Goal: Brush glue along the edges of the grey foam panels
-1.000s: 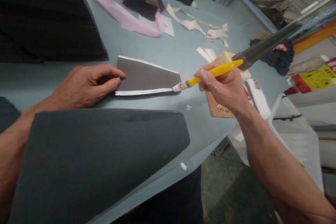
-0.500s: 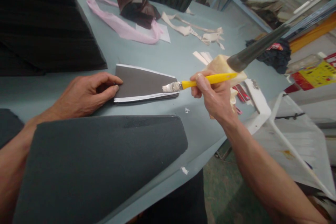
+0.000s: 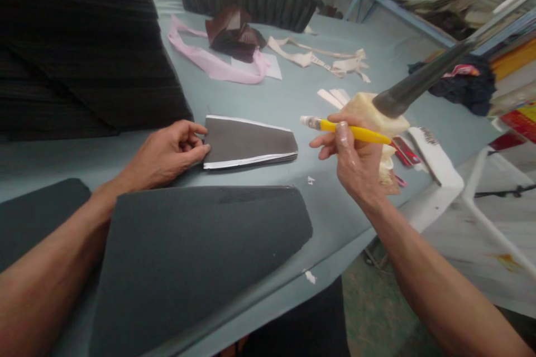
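Note:
A small stack of dark tapered panels [image 3: 251,142] lies on the table, with white coating along its two long edges. At its wide left end, my left hand [image 3: 173,148] has its fingers curled, thumb and fingertips at the panels' edge. My right hand [image 3: 355,153] is closed around the yellow handle of a paintbrush [image 3: 355,133]. The bristles point left, whitish with paste, and are held off the narrow end of the panels. Nearer to me lies a larger dark tapered sheet [image 3: 205,240].
A tall dark stack [image 3: 84,56] rises at left. Pink cloth [image 3: 213,64], brown scrap [image 3: 234,33] and cream strips [image 3: 318,58] lie behind. A dark pole [image 3: 422,81] slants near a pale yellow block [image 3: 364,111]. A white bracket [image 3: 435,156] sits at right.
The brush has lifted off the white-coated near edge of the panels and moved right and up with my right hand. My left hand stays at the panels' left end. The whole view has shifted.

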Motion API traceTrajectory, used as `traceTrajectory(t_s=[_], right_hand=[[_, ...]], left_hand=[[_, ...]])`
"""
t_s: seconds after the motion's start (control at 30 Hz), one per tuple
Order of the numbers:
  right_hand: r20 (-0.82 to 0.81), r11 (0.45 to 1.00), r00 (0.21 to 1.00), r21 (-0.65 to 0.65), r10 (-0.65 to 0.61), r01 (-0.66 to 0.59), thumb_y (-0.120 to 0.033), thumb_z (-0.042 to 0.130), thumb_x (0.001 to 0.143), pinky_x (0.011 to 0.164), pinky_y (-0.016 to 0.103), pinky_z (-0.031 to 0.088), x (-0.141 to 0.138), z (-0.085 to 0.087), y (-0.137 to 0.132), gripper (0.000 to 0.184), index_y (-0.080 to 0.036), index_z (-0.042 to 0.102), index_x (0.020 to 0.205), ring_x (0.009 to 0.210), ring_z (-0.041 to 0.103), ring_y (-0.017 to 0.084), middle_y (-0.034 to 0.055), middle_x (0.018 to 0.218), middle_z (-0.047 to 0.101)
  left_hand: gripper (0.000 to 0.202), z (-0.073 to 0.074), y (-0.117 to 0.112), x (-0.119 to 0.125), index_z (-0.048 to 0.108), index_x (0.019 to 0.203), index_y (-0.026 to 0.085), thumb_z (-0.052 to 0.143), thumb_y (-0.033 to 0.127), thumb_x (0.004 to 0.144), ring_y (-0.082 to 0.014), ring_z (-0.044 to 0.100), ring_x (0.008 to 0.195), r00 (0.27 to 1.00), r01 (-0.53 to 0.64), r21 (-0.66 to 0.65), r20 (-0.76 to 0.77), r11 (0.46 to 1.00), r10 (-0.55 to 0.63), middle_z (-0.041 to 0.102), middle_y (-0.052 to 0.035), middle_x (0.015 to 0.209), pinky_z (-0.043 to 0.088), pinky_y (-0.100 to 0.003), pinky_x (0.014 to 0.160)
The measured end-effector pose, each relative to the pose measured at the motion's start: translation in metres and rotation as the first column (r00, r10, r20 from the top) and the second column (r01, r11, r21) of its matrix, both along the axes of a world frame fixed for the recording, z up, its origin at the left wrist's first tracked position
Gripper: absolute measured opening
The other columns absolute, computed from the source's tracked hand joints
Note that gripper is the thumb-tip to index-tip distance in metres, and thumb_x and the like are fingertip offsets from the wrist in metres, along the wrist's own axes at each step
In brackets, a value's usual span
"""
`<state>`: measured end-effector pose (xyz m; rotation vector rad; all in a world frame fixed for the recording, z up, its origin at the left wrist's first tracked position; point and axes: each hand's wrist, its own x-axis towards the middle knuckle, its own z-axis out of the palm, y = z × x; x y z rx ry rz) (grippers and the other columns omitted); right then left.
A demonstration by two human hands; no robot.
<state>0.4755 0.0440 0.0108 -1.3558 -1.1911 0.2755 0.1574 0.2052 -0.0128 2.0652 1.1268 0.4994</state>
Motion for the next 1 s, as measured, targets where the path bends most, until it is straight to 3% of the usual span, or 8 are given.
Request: traceTrajectory(t_s=[0.13,0.33,0.6,0.73,0.9,1.0], right_hand=[[0.041,0.999,0.999,-0.042,0.016,-0.014,-0.069,0.065,0.107,0.06,0.028,0.062,0.004,-0.008,0.0,0.045,-0.026,0.073,0.117,0.06,0.072,0.012,0.0003,0.082,0.084],[0.142,0.99,0.989,-0.139,0.028,-0.008,-0.069,0.059,0.11,0.065,0.029,0.06,0.018,-0.022,0.002,0.045,-0.027,0.072,0.12,0.069,0.075,0.013,0.0023,0.093,0.086],[0.475,0.955,0.877,-0.286,0.069,0.08,-0.044,0.053,0.113,0.083,0.041,0.059,0.032,-0.032,0.005,0.03,-0.027,0.073,0.128,0.092,0.079,0.025,0.0078,0.103,0.085],[0.505,0.915,0.857,-0.384,0.1,0.12,-0.037,0.056,0.109,0.081,0.041,0.057,0.025,-0.027,0.007,0.028,-0.025,0.074,0.127,0.089,0.077,0.029,0.0069,0.087,0.081],[0.485,0.938,0.868,-0.34,0.105,0.076,-0.035,0.055,0.109,0.078,0.037,0.056,0.022,-0.025,0.008,0.025,-0.026,0.072,0.125,0.083,0.074,0.024,0.008,0.107,0.086],[0.503,0.944,0.859,-0.319,0.094,0.083,-0.035,0.054,0.109,0.077,0.037,0.054,0.021,-0.024,0.007,0.024,-0.026,0.073,0.122,0.084,0.073,0.024,0.0071,0.102,0.085]], left_hand=[[0.072,0.011,0.008,0.003,0.073,0.13,0.015,0.071,0.064,0.077,-0.0232,0.068,0.077,0.997,-0.042,-0.061,-0.064,0.997,0.038,0.077,-0.0078,0.091,0.048,-0.036,0.07],[0.046,0.024,0.018,0.01,0.077,0.09,0.022,0.078,0.062,0.069,-0.0196,0.058,0.068,0.991,-0.08,-0.245,-0.123,0.966,0.051,0.071,-0.0051,0.078,0.041,-0.032,0.06],[0.05,0.027,0.022,0.019,0.073,0.081,0.021,0.081,0.067,0.061,-0.0178,0.053,0.068,0.981,-0.141,-0.291,-0.169,0.946,0.095,0.063,-0.0022,0.07,0.043,-0.028,0.058],[0.047,0.027,0.023,0.02,0.072,0.078,0.023,0.079,0.067,0.062,-0.0188,0.054,0.068,0.979,-0.148,-0.285,-0.175,0.947,0.101,0.062,-0.0028,0.07,0.043,-0.029,0.057],[0.042,0.026,0.022,0.019,0.072,0.077,0.023,0.077,0.063,0.065,-0.0191,0.055,0.07,0.979,-0.154,-0.29,-0.172,0.945,0.106,0.064,-0.0041,0.072,0.044,-0.028,0.058],[0.04,0.025,0.022,0.019,0.072,0.077,0.024,0.077,0.061,0.066,-0.019,0.054,0.069,0.98,-0.155,-0.297,-0.165,0.942,0.11,0.064,-0.0038,0.072,0.043,-0.028,0.058]])
